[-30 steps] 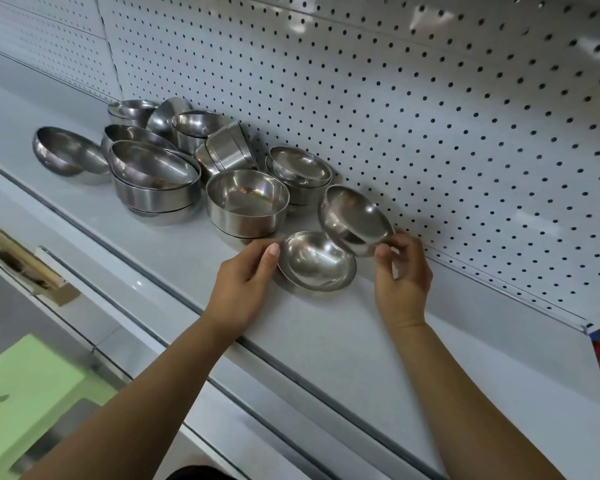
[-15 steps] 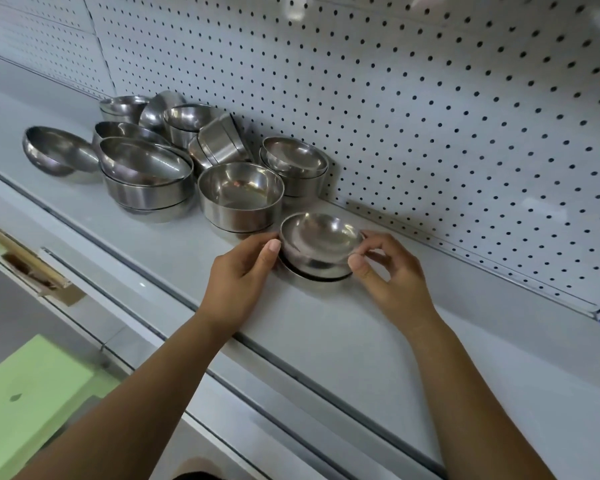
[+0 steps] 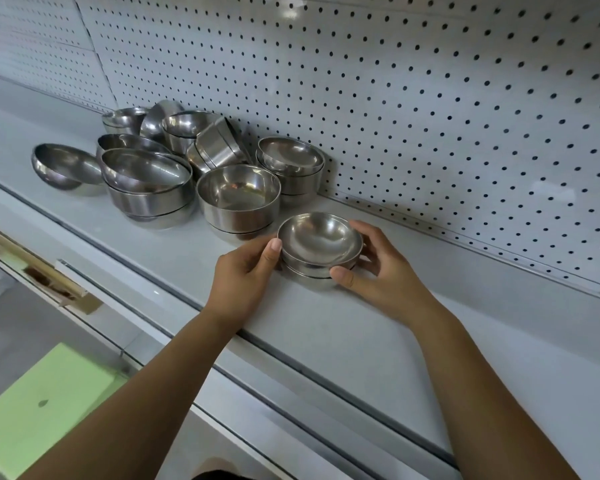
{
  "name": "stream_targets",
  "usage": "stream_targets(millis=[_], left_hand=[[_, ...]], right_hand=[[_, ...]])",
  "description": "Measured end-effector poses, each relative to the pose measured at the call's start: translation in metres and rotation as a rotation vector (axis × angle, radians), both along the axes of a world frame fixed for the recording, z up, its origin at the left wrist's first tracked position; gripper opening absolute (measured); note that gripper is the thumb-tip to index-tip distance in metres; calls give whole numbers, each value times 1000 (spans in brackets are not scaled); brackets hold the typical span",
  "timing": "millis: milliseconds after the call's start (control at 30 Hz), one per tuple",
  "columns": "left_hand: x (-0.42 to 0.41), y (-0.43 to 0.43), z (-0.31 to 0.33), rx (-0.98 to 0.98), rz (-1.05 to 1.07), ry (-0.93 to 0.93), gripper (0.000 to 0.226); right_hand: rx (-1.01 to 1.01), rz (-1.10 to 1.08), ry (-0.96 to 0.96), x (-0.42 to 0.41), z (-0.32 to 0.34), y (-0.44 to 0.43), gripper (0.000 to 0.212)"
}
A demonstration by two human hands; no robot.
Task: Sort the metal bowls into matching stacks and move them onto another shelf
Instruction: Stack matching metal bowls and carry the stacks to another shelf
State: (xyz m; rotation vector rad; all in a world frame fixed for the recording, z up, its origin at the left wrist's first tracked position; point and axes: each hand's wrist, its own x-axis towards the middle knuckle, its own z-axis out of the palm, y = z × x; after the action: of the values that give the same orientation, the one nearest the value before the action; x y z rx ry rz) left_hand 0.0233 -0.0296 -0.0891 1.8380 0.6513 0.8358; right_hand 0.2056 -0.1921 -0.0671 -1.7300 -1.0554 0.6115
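Observation:
Two small shallow metal bowls sit nested as a stack (image 3: 321,245) on the white shelf (image 3: 378,327). My left hand (image 3: 245,280) grips the stack's left side with the thumb against the rim. My right hand (image 3: 378,277) grips its right side, thumb at the front and fingers curled behind. To the left are more metal bowls: a deep straight-sided stack (image 3: 239,199), a wide stack (image 3: 148,187), a shallow stack (image 3: 291,168) by the pegboard, a lone tilted bowl (image 3: 63,166) and several jumbled bowls (image 3: 187,133) behind.
A white pegboard wall (image 3: 395,98) backs the shelf. The shelf's front edge (image 3: 222,341) runs diagonally below my hands. A lower shelf rail (image 3: 94,268) and a green stool (image 3: 45,403) lie beneath at the left.
My right hand brought the tilted small bowl down into the other small bowl. Both hands now hold the nested pair from either side.

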Motion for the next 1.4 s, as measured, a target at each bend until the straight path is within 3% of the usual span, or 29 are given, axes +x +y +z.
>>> stream_targets(millis=[133,267,400,533,633,733,867,1033,1167,1400], left_hand=[[4,-1,4,39,13,68,33],[5,-10,13,75,59,79,23],[4,-17,40,279,238,2,20],[22,4,86,510,278,-35,14],[44,39,100,644,265,75,17],[59,66,105,601,182,177,21],[71,80,121,761,151,438,32],[85,97,123,769,122,657,38],[93,106,120,738,57,714,31],[104,117,116,802,-26,641,17]], right_hand=[[-20,0,36,5,2,-4,99],[-48,-10,63,-6,1,-1,125],[-22,-76,72,-13,1,5,131],[-11,-84,106,-10,0,5,138],[17,-78,119,-11,3,4,135],[38,-90,121,-12,3,5,124],[59,-121,128,-7,-4,5,107],[105,-144,134,-2,-8,6,101],[120,-155,113,0,-11,7,98],[109,-175,87,2,-10,8,91]])
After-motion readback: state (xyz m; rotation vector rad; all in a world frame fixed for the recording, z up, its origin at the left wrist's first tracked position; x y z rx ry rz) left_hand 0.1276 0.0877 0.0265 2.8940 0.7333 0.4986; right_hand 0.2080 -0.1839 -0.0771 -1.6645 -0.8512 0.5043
